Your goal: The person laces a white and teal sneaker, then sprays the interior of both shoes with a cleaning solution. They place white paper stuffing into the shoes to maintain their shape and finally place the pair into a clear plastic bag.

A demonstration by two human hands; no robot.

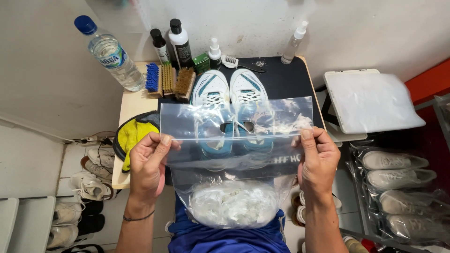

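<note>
Two hands, left hand (149,164) and right hand (318,161), pinch shut on opposite top corners of a clear plastic bag (236,140) stretched between them, above the sneakers (229,100).

Clear plastic bag (236,136) before labelled bottles (180,44).
</note>
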